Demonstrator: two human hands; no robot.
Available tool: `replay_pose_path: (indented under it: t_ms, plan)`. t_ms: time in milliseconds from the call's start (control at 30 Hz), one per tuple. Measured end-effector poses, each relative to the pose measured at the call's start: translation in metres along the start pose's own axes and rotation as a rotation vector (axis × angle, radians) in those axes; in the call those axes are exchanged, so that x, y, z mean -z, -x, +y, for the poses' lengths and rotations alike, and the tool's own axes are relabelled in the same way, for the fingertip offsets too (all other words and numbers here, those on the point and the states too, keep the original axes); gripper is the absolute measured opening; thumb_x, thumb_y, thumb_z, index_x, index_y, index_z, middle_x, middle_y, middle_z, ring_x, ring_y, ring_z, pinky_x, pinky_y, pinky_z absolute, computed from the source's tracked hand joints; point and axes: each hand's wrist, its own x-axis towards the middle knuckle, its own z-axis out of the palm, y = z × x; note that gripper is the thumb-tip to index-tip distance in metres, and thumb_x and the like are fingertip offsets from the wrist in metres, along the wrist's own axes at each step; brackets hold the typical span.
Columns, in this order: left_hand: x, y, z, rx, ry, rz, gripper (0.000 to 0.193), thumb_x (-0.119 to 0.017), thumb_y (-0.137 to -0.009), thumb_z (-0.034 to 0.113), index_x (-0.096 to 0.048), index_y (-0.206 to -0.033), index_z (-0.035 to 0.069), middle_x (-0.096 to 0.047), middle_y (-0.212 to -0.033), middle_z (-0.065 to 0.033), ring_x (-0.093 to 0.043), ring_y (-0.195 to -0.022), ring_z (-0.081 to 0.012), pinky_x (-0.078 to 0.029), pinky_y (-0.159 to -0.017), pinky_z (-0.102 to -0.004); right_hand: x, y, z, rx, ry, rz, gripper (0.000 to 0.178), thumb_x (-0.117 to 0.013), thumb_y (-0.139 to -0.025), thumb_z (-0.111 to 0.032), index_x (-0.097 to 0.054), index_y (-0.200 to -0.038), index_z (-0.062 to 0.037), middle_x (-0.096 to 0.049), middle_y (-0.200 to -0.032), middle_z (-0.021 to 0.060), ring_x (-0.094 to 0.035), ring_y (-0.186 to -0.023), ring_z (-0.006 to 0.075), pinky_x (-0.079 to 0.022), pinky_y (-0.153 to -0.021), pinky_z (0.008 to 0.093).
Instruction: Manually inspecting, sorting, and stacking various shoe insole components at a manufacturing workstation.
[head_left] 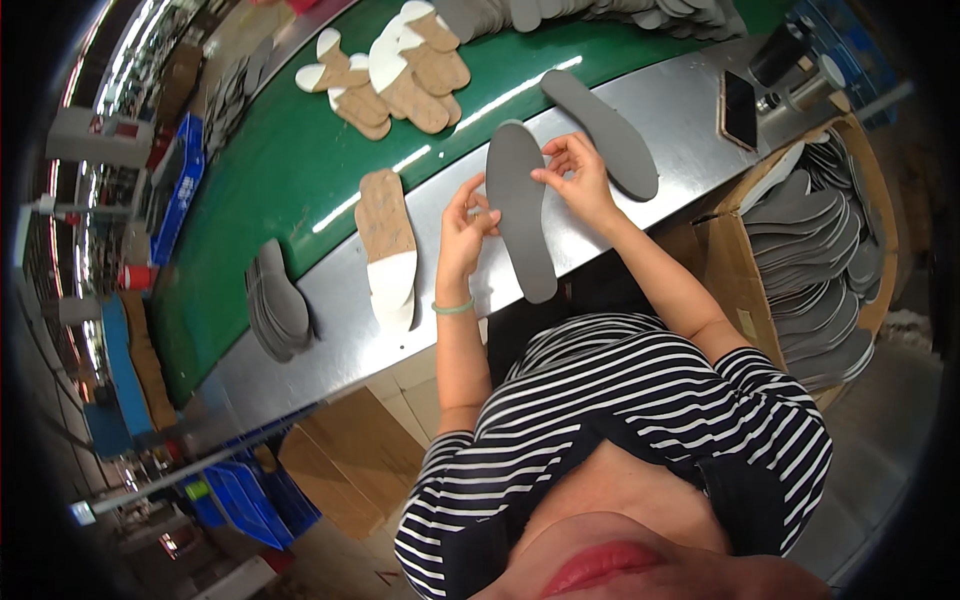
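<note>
Between my two hands a grey insole [519, 215] is held over the metal edge of the bench. My left hand [465, 225] grips its left edge between thumb and fingers. At the insole's right edge my right hand [580, 178] pinches it, with thumb on top. A second grey insole [610, 135] lies on the metal strip to the right. To the left of my left hand lies a small stack of tan and white insole pieces [387, 240]. Farther left stands a stack of grey insoles [277, 305].
A green conveyor belt [260, 190] runs behind the metal strip [340, 350]. Tan and white pieces [425, 75] and grey insoles [620, 12] are heaped on it. At right are a phone [737, 108], a black bottle [782, 50] and a cardboard box [735, 270] of grey insoles.
</note>
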Motion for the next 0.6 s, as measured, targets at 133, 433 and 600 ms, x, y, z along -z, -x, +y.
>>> replay_pose_path:
  t_ms: [133, 433, 600]
  plan:
    - [0.000, 0.003, -0.011, 0.029, 0.026, -0.050, 0.058, -0.059, -0.079, -0.010, -0.048, -0.134, 0.003, -0.054, -0.082, 0.0005, -0.056, -0.067, -0.0096, -0.049, -0.057, -0.0222, 0.014, -0.005, -0.012, -0.260, -0.277, -0.147, 0.029, -0.071, -0.080, 0.001, -0.058, -0.105, -0.0011, -0.059, -0.078, 0.0012, -0.058, -0.065, 0.0057, -0.045, -0.055, 0.0192]
    - [-0.003, -0.011, -0.009, -0.124, -0.510, 0.174, 0.045, -0.064, -0.084, 0.002, -0.055, -0.128, -0.001, -0.057, -0.099, -0.0101, -0.060, -0.078, -0.0172, -0.051, -0.065, -0.0266, 0.036, -0.051, 0.001, -0.081, 0.455, -0.062, 0.015, -0.066, -0.085, -0.016, -0.066, -0.094, -0.0050, -0.064, -0.077, 0.0094, -0.065, -0.071, 0.0220, -0.051, -0.063, 0.0356]
    - [0.058, -0.023, -0.009, -0.365, -1.013, 0.478, 0.054, -0.072, -0.082, 0.024, -0.055, -0.127, -0.003, -0.047, -0.125, -0.0259, -0.045, -0.118, -0.0398, -0.036, -0.101, -0.0475, 0.063, -0.082, 0.026, -0.189, 0.874, 0.000, 0.036, -0.072, -0.080, -0.030, -0.067, -0.104, -0.0039, -0.060, -0.104, 0.0125, -0.062, -0.096, 0.0290, -0.050, -0.079, 0.0423]
